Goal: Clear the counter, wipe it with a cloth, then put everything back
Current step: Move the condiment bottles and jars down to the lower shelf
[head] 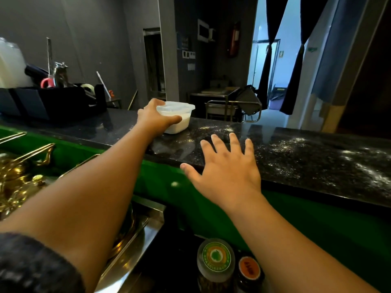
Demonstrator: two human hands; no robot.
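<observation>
Our left hand (154,117) is wrapped around the lidded plastic tub (179,118) of white stuff on the black stone counter (296,157), near its far edge. Right of the tub, our right hand (226,170) is spread flat, holding nothing, over the near edge. Further right it's just open, powder-speckled countertop.

Looks like the working side of a restaurant or bar rather than a home. Runs a long raised surface (296,161) of dark speckled stone, fronted by a green panel (211,199), across a dim open room. Keeps gilded pots (19,176), a steel basin (148,217) and labelled jars (215,256) below it. Carries a lidded plastic tub (179,108) of white stuff and a black organiser (53,102) with scissors (47,82) and tape (87,87). Shows beyond a steel table (211,95), a tubular steel frame (224,101), a wall-hung fire extinguisher (234,39) and tied-back dark curtains (268,60) at a doorway.
</observation>
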